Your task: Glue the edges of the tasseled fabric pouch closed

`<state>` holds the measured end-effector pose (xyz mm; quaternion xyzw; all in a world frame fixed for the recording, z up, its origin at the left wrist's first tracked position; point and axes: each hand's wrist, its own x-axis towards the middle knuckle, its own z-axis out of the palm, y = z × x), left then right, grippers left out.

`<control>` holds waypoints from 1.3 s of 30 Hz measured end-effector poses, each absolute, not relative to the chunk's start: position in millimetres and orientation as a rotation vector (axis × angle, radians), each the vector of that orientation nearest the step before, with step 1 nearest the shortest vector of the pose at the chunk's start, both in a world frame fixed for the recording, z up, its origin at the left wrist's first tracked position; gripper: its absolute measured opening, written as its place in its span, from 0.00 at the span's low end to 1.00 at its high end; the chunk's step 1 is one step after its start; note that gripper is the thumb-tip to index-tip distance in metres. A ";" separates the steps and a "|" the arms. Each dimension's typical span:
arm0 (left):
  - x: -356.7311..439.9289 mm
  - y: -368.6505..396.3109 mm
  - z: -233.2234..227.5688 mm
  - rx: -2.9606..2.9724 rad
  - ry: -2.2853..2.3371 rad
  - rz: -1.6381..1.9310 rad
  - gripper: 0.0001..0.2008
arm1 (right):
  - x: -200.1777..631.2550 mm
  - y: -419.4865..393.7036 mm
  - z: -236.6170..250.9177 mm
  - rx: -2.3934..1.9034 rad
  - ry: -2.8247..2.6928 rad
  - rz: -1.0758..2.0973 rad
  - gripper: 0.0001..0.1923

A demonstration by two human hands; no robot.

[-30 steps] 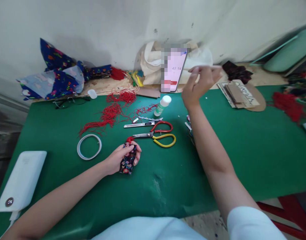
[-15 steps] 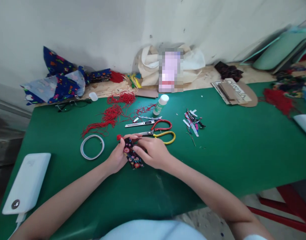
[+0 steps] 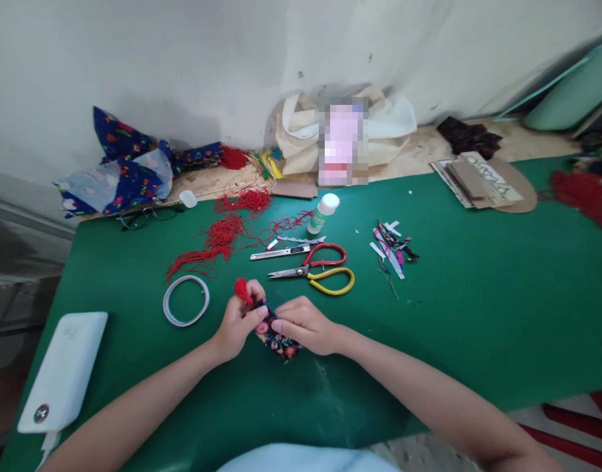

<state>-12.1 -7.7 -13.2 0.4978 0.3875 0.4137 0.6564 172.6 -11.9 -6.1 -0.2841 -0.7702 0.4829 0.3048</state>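
Note:
Between both hands is a small black fabric piece (image 3: 285, 349) printed with bright flowers, held tilted above the green table (image 3: 452, 314). My left hand (image 3: 236, 329) pinches its upper left end, thumb on top. A red tassel (image 3: 242, 290) sticks up beside those fingers. My right hand (image 3: 310, 328) grips the right edge with thumb and fingers, which hide part of the cloth. Just beyond the hands lie scissors (image 3: 304, 270) with one red and one yellow handle, and a box cutter (image 3: 281, 253).
A tape roll (image 3: 166, 311) and a white power bank (image 3: 65, 367) lie to the left. Red threads (image 3: 225, 233), a glue stick (image 3: 322, 215) and scraps (image 3: 392, 246) are farther back. Cardboard pieces (image 3: 465, 182) lie at the back right.
The fabric piece and both hands have come nearer to me. My right fingers have moved from its upper part to its right edge. More of the tassel shows, and the scissors are uncovered.

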 end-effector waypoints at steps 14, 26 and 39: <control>-13.5 0.9 0.1 1.271 0.920 0.753 0.08 | 181.1 -14.8 -5.5 -0.772 -1.956 1.328 0.21; -21.3 -4.8 -3.2 1.301 0.825 0.759 0.13 | 189.0 -2.8 -6.2 -0.607 -1.983 1.636 0.25; -23.5 -3.5 -2.8 1.323 0.820 0.633 0.14 | 187.2 -6.3 -5.9 -0.695 -1.986 1.647 0.24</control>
